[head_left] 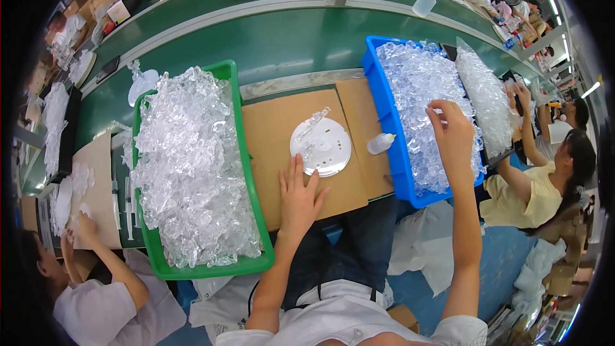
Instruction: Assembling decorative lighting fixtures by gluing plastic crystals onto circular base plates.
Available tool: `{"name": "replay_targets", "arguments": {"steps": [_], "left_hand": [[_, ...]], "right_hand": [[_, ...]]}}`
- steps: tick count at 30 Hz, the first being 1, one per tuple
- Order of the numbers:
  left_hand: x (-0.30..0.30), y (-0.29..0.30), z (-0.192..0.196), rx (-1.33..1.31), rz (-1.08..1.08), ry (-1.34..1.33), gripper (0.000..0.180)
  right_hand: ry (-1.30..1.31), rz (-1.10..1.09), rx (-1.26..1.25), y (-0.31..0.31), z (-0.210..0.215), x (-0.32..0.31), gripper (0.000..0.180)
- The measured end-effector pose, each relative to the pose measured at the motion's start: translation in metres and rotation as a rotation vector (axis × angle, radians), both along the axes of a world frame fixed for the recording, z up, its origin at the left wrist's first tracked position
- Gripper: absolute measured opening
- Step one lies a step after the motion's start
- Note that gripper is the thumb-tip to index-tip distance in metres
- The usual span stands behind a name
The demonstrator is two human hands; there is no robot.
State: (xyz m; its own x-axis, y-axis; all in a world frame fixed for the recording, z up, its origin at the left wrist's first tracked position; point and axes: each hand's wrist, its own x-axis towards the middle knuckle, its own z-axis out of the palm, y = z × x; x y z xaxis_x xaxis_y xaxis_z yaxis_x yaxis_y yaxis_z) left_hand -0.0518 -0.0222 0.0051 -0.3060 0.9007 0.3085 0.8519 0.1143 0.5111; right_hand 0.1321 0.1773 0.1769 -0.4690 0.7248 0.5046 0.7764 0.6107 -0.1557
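A round white disc (333,154) with small holes lies on the cardboard in front of me. A clear plastic part (314,122) rests on the disc's upper left. My left hand (300,195) is open, its fingers spread, with fingertips at the disc's near left edge. My right hand (453,131) is raised over a blue bin (398,154) heaped with clear bluish plastic parts (416,83). Its thumb and forefinger are pinched together; whatever they hold blends with the clear parts behind. Beside the blue bin is a small bottle (381,143) with a yellow tip.
Left of the cardboard (266,134), a green bin (246,173) is piled with clear plastic parts. A bag of clear parts (483,102) lies beyond the blue bin. Co-workers sit close on the left (115,301) and right (532,192). A metal rail (256,16) crosses the green bench behind.
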Motion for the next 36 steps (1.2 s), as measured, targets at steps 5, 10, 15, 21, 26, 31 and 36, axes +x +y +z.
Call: {"name": "replay_targets", "arguments": {"steps": [5,10,15,21,26,31,36], "left_hand": [[-0.003,-0.002,0.002,0.002,-0.008,0.015,0.043],[-0.002,0.001,0.005,-0.015,-0.028,-0.001,0.044],[-0.004,-0.002,0.003,-0.027,-0.023,-0.019,0.052],[-0.004,-0.002,0.009,-0.022,-0.03,-0.023,0.062],[-0.006,-0.001,0.008,-0.06,-0.034,-0.002,0.063],[-0.004,-0.001,0.008,-0.049,-0.034,-0.049,0.061],[-0.008,-0.005,0.009,-0.038,-0.051,-0.089,0.067]], "right_hand": [[0.346,0.243,-0.368,-0.065,-0.015,-0.043,0.01],[0.404,0.332,-0.535,-0.076,-0.111,-0.071,0.011],[0.341,0.375,-0.456,-0.072,-0.124,-0.083,0.01],[0.263,0.347,-0.289,-0.083,-0.125,-0.091,0.008],[0.201,0.283,-0.236,-0.091,-0.125,-0.088,0.009],[0.267,0.326,-0.235,-0.086,-0.129,-0.086,0.011],[0.247,0.425,-0.3,-0.076,-0.126,-0.082,0.011]]}}
